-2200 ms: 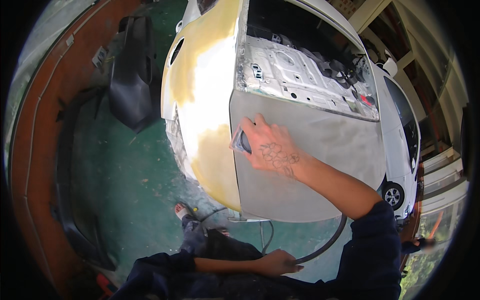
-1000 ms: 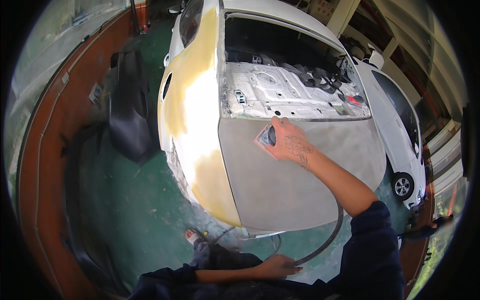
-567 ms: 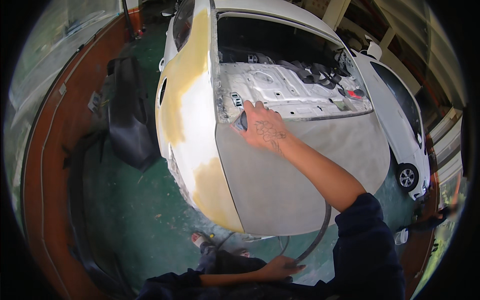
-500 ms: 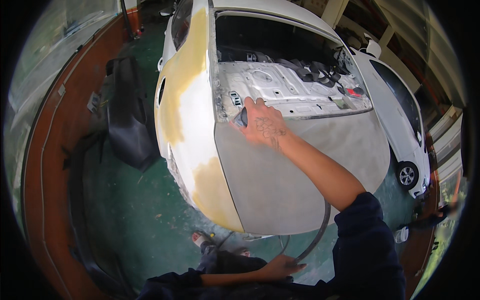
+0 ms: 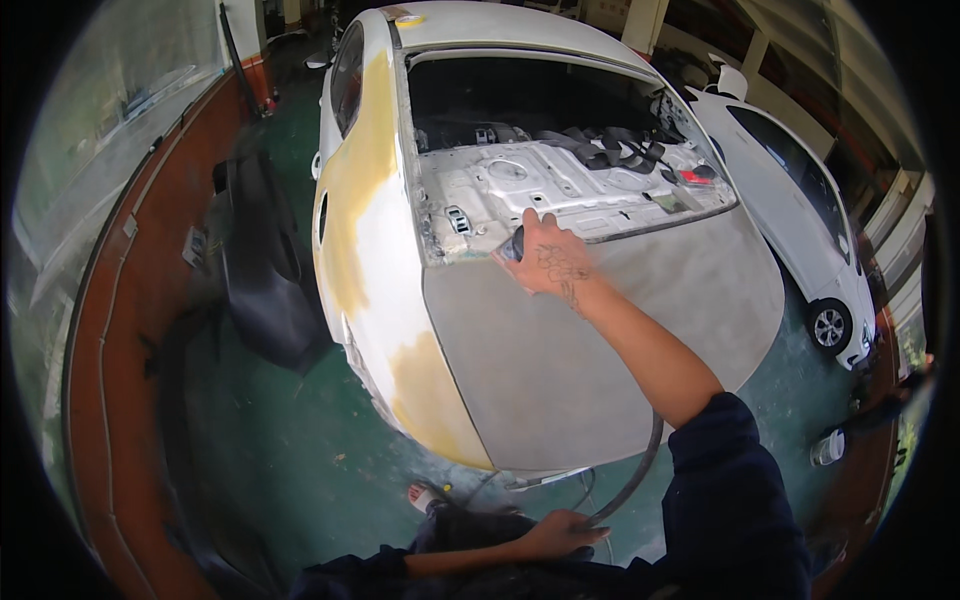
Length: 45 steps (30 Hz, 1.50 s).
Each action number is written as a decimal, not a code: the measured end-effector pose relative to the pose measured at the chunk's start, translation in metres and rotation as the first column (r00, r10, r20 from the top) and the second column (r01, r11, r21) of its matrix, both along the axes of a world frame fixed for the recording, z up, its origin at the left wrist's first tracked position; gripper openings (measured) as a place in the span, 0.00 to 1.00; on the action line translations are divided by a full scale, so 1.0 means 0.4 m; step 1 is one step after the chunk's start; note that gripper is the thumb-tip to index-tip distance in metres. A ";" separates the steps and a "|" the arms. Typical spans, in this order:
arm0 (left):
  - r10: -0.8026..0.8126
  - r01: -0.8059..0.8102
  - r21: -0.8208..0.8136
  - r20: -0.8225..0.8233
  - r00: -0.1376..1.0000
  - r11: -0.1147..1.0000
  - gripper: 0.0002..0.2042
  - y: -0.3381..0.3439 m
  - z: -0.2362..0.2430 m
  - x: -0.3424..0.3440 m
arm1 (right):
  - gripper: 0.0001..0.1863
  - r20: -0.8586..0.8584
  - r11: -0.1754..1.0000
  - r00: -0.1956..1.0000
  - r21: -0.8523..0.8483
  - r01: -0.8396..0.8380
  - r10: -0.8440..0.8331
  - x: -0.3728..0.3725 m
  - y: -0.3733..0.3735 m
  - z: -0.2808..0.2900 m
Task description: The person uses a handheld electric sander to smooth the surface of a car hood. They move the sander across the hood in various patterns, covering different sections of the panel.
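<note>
My right hand [image 5: 562, 262] is wrapped over a small dark-topped sander [image 5: 513, 246], its palm hiding most of the tool. The sander sits at the upper edge of the matte grey trunk lid [image 5: 560, 370], near the lid's left corner and the rear window opening. A dark flexible hose [image 5: 640, 470] comes down from beneath my right forearm. Low in the view, close to my body, my left hand [image 5: 560, 535] is closed around that hose. Left of the lid, the car's rear side panel [image 5: 375, 270] is white with tan-yellow patches.
Through the glassless rear window show a bare metal shelf [image 5: 560, 195] and dark straps [image 5: 620, 150]. A black bumper-like part [image 5: 265, 270] stands on the left. A second white car [image 5: 790, 190] is parked right; a clear container [image 5: 828, 448] is near another person's arm [image 5: 890, 405].
My right hand has slid the sander a little to the right along the lid's upper edge. My left hand keeps hold of the hose. The whole view has shifted slightly.
</note>
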<state>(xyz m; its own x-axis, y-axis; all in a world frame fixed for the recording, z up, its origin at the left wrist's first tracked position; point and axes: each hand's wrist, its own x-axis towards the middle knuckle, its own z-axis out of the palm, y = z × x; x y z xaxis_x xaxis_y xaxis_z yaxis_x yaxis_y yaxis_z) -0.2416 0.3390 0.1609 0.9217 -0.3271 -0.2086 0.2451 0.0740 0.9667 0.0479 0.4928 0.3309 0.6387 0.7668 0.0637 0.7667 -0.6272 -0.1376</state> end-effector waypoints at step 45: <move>-0.502 -0.670 0.547 0.815 0.290 0.502 0.14 -0.217 -0.334 -0.038 | 0.39 -0.158 0.985 0.973 0.000 0.171 -0.169 0.147 -0.270 -0.019</move>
